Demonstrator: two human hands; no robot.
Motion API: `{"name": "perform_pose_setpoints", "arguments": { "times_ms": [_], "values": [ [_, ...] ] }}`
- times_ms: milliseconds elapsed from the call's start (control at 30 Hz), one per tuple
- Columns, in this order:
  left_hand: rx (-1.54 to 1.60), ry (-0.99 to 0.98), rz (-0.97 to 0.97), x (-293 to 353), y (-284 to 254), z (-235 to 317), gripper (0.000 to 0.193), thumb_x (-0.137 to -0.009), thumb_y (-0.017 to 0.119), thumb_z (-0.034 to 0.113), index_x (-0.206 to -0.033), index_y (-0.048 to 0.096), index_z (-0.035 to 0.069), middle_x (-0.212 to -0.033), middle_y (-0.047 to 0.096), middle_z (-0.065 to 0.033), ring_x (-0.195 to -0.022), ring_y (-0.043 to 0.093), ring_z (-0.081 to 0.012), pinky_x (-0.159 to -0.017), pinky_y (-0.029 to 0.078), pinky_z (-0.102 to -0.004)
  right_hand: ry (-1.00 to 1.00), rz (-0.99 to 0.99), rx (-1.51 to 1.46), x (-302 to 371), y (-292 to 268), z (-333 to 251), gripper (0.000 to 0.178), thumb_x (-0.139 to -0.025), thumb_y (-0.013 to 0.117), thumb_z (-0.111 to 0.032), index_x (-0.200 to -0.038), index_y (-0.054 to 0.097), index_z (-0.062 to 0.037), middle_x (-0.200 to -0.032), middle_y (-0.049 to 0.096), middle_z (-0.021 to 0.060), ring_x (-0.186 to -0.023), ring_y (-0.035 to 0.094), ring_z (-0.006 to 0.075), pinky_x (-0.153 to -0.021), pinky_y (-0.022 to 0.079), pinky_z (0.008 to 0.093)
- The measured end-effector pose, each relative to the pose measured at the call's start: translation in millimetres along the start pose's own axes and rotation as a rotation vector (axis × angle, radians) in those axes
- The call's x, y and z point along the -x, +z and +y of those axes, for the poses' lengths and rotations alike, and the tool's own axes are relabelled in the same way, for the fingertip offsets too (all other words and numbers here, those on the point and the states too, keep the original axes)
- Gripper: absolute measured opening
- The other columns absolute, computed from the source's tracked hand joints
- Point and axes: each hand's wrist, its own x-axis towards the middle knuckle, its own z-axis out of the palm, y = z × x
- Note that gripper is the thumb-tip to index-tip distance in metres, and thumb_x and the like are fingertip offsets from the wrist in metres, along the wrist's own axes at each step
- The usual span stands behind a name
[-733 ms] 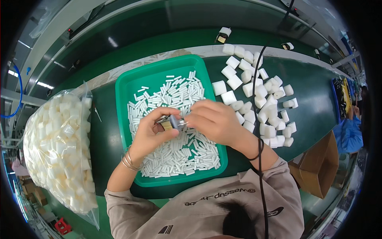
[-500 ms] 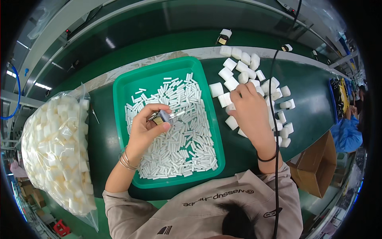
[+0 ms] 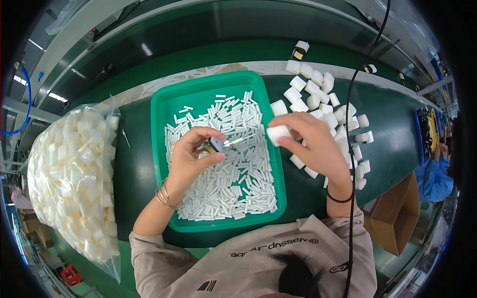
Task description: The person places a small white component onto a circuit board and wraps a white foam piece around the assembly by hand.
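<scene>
Small grey-and-tan device [image 3: 217, 144], pinched in left hand [image 3: 187, 157], grey face turned right. Slim white rod [image 3: 232, 142] juts from that face, pointing right. Chunky white, soft-looking cylinder [image 3: 278, 134] between thumb and fingers of right hand [image 3: 316, 142], apart from rod's tip.

A factory workshop: a long green belt [image 3: 228, 53] beyond the tabletop [image 3: 134, 179], 1 green tray [image 3: 198, 90] of white rods [image 3: 218, 186], 1 bulging clear bag [image 3: 74, 184].
</scene>
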Motion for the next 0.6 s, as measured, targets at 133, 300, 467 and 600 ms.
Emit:
{"name": "perform_pose_setpoints", "arguments": {
  "times_ms": [133,300,467,600],
  "values": [
    [-0.009,0.243,-0.055,-1.6,0.3,-9.0,0.035,-0.059,0.069,-0.009,-0.089,0.056,0.003,-0.094,0.056,-0.0071,-0.093,0.052,-0.0158,-0.078,0.041,-0.0247,0.066,0.015,-0.661,-18.0,41.9,-5.6,0.025,-0.075,0.058,-0.001,-0.096,0.045,-0.0036,-0.093,0.053,0.0086,-0.091,0.055,0.0182,-0.074,0.046,0.0282],
    [-0.075,0.275,-0.006,2.4,-2.9,-5.9,0.036,-0.059,0.07,-0.008,-0.089,0.054,0.002,-0.092,0.058,-0.0078,-0.09,0.054,-0.0159,-0.078,0.042,-0.0259,0.084,-0.004,-0.738,-24.6,72.6,-11.2,0.028,-0.075,0.056,0.003,-0.101,0.046,-0.0004,-0.1,0.052,0.0116,-0.092,0.055,0.0191,-0.075,0.047,0.0294],
    [0.069,0.17,0.13,-0.7,-5.8,-5.3,0.041,-0.06,0.071,-0.006,-0.093,0.048,0.002,-0.098,0.059,-0.0131,-0.094,0.056,-0.018,-0.08,0.044,-0.0277,0.214,0.018,-0.931,-20.8,85.0,-2.0,0.029,-0.076,0.057,0.003,-0.103,0.046,0.0013,-0.101,0.054,0.011,-0.091,0.056,0.0162,-0.076,0.047,0.0271],
    [0.036,0.238,0.156,-1.1,-2.6,-4.0,0.035,-0.061,0.07,-0.006,-0.089,0.051,0.002,-0.098,0.058,-0.0128,-0.094,0.056,-0.0188,-0.082,0.046,-0.0293,0.251,0.028,-1.06,-15.2,87.9,-1.0,0.028,-0.076,0.058,0.002,-0.102,0.047,0.0025,-0.098,0.056,0.0107,-0.09,0.056,0.0145,-0.077,0.047,0.0258]
  ]
}}
